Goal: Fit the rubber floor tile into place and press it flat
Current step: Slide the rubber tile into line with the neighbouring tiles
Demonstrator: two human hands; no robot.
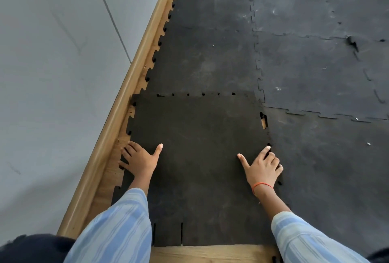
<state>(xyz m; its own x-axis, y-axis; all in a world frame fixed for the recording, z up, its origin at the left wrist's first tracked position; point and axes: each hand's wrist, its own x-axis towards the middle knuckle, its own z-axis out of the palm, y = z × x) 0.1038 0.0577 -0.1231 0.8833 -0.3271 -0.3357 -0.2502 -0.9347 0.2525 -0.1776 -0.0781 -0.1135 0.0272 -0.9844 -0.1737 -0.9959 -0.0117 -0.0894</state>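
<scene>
A dark rubber floor tile (197,157) with puzzle-tooth edges lies in the corner gap beside the wall. Its far edge meets the laid tiles, with small gaps showing between the teeth. A gap at its right edge shows bare wood. My left hand (140,159) rests on the tile's left edge, its fingers curled over the teeth and the thumb spread on top. My right hand (262,167) rests on the tile's right edge, with its fingers at the seam and the thumb out.
Laid dark rubber tiles (315,62) cover the floor ahead and to the right. A wooden skirting board (117,115) runs along the grey wall (52,73) on the left. Bare wooden floor (210,254) shows at the tile's near edge.
</scene>
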